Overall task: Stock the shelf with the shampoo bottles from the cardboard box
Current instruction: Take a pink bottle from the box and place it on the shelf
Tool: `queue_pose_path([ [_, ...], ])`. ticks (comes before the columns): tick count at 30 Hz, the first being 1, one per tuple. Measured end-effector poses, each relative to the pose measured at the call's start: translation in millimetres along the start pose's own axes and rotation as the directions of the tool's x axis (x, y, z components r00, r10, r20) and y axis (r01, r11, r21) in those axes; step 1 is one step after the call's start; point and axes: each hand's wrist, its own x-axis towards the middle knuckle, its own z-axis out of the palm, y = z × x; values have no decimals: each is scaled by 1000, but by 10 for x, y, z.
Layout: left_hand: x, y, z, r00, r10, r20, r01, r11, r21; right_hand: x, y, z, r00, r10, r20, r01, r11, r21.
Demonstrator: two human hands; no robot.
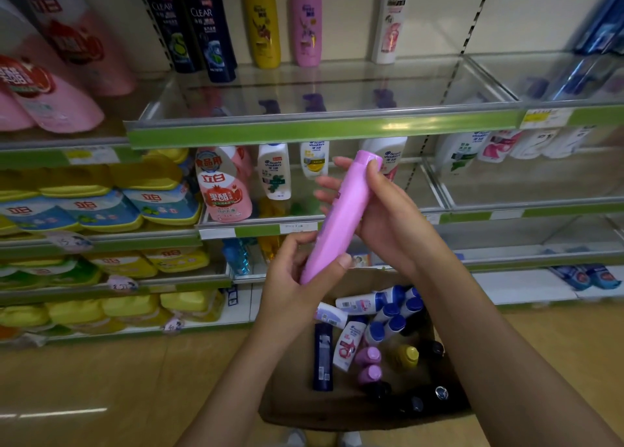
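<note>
I hold a pink shampoo bottle (341, 213) tilted in front of the shelves, cap up and to the right. My left hand (297, 277) grips its lower end, thumb across the front. My right hand (381, 217) wraps the upper half, thumb near the cap. Below my hands the open cardboard box (290, 379) sits on the floor with several bottles inside: white with blue caps, pink, yellow, dark blue and black. The upper shelf (320, 129) carries two dark Clear bottles, a yellow one (262, 21), a pink one (306, 21) and a white Clear bottle (393, 17) at its back.
Pink detergent bottles (50, 85) stand at the upper left, yellow and blue refill packs (94, 206) fill the left shelves. White Head & Shoulders bottles (274, 171) stand on the middle shelf. Blue items are at the far right. The floor is wooden.
</note>
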Motion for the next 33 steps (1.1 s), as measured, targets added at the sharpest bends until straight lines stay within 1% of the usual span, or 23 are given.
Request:
queue_pose_path([
  [3,23,77,-26,994,-72,81,85,982,-169,35,-109,-6,999,-18,45,20,999,-37],
  [5,40,117,-51,980,-144,134,178,939,-295,41,-162,4,999,-54,2,54,992,-112],
  [6,49,136,-62,971,-177,160,221,919,-328,45,-181,18,996,-78,-37,72,985,-154],
  [8,67,143,-82,959,-200,199,258,909,-327,44,-220,74,986,-126,-108,99,968,-230],
  [12,114,106,-115,962,-171,215,225,939,-260,42,-297,186,952,-221,-213,138,928,-347],
  [14,142,90,-132,955,-171,244,237,932,-274,55,-315,216,937,-252,-243,128,893,-432],
  [17,162,90,-138,938,-181,296,285,888,-361,75,-366,254,942,-254,-221,78,804,-589],
  [19,171,76,-138,930,-163,330,301,853,-427,76,-416,277,951,-243,-192,61,755,-653],
  [21,185,67,-131,920,-135,367,311,823,-475,77,-463,293,956,-238,-170,67,743,-666],
  [23,203,68,-111,918,-120,378,304,825,-476,80,-506,298,961,-232,-152,75,745,-663],
  [26,241,113,-67,929,-100,357,272,839,-472,104,-571,260,966,-223,-127,90,759,-645],
  [29,300,191,17,958,-92,273,210,871,-444,151,-630,152,977,-189,-102,97,810,-578],
  [31,356,222,78,974,-99,202,172,907,-385,178,-660,76,985,-155,-81,93,857,-508],
  [33,424,243,125,983,-90,158,137,936,-323,218,-675,16,988,-140,-62,96,881,-464],
])
